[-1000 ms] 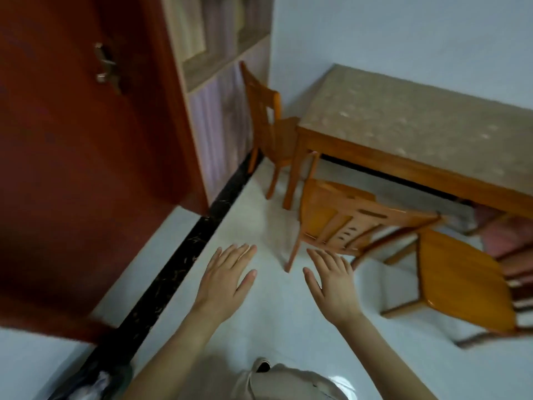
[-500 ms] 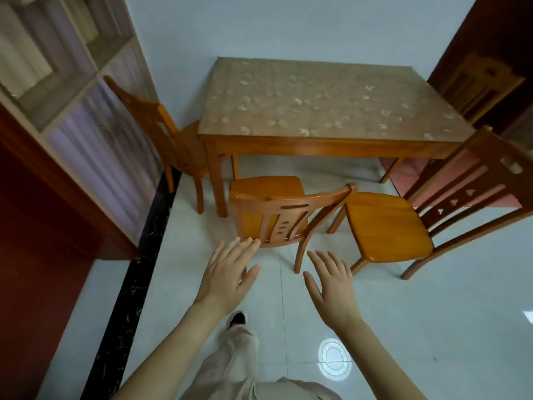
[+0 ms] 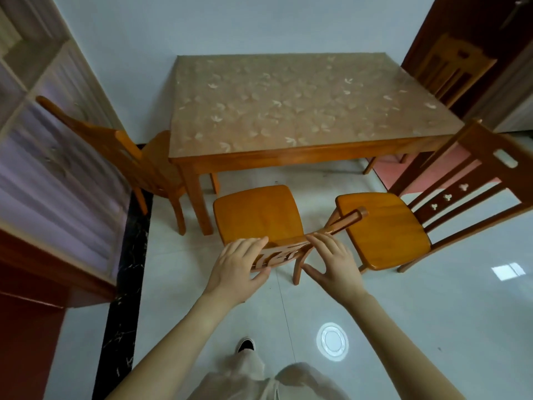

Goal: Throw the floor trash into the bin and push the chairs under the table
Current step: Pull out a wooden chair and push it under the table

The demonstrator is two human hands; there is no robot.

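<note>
A wooden chair (image 3: 256,215) stands just in front of me, its seat facing the table (image 3: 288,111) and clear of it. My left hand (image 3: 236,267) holds its top rail, fingers over the rail and thumb on the near side. My right hand (image 3: 334,261) rests straight fingers on the same rail (image 3: 349,217), thumb spread apart. A second chair (image 3: 383,229) stands to the right, turned sideways and pulled out. A third chair (image 3: 138,160) sits at the table's left end. No trash or bin is in view.
A fourth chair (image 3: 452,67) stands at the far right by a dark door (image 3: 438,21). A shelf unit (image 3: 43,140) lines the left wall beside a black floor strip (image 3: 127,284). A red mat (image 3: 427,168) lies under the table's right side. My shoe (image 3: 246,345) is on glossy tile.
My view swung from the door to face the table. Both hands moved forward from mid-air onto the near chair's top rail, and I stepped closer.
</note>
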